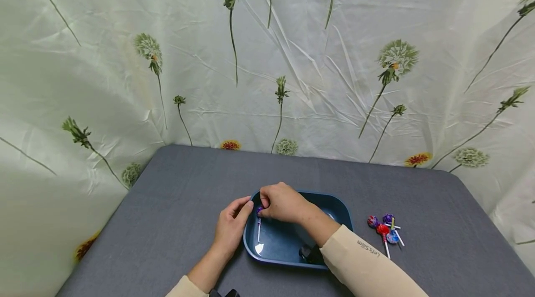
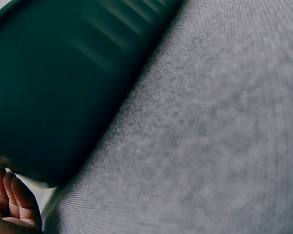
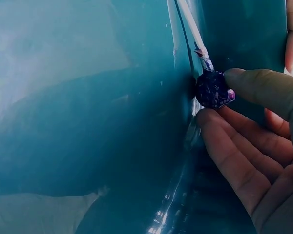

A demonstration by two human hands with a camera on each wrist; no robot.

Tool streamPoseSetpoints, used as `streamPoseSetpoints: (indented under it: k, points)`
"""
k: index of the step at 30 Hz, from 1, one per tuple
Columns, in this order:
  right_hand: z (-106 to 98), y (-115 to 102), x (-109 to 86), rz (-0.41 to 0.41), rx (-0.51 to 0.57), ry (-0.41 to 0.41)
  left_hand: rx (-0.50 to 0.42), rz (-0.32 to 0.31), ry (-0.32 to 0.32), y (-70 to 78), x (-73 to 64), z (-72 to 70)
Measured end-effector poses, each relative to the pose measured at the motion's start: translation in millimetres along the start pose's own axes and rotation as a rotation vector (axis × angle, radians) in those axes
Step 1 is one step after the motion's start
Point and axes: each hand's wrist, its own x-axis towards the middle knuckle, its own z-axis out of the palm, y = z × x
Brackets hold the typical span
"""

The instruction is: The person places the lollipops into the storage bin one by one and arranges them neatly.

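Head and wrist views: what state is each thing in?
Blue tray: upright, uncovered
Purple lollipop: wrapped, inside the tray
Other lollipops: clustered outside, right of the tray
Left hand: gripping the rim
Right hand: pinching the purple lollipop
Floral backdrop: creased

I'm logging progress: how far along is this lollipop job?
Done: a purple lollipop is already inside the blue tray. In hand: the right hand pinches its head while the left hand touches the tray's rim. Probably left: letting go, then moving the lollipops on the table, right of the tray. The right arm hides part of the tray, so more could be inside.
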Motion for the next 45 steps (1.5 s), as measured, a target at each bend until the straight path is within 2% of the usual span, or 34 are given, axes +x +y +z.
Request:
streamPoseSetpoints:
  k: [15, 20, 25, 30, 36, 41, 45]
  points:
    - [-6, -1, -0.9, 0.030, 0.027, -0.021, 0.016, 0.001, -0.015, 2.7, -1.7, -1.0]
    - [-16, -1, -5.5, 0.044, 0.058, -0.028, 0.013, 0.003, -0.008, 2.8, -1.0, 0.4]
    - [-35, 1, -19.1, 0.065, 0.134, 0.008, 0.024, 0.006, 0.002, 2.1, -1.3, 1.2]
    - [-59, 10, -49.7, 0.113, 0.210, 0.122, 0.046, -0.001, 0.006, 1.7, -2.2, 0.0]
    - [-81, 33, -105.9, 0.229, 0.222, 0.304, 0.055, 0.003, 0.003, 2.4, -2.2, 0.6]
    - [-90, 57, -157.0, 0.344, 0.163, 0.450, 0.070, -0.002, 0.003, 2.8, -2.0, 1.0]
    - [-92, 81, -192.7, 0.455, 0.100, 0.512, 0.069, 0.002, 0.010, 2.1, -2.2, 1.6]
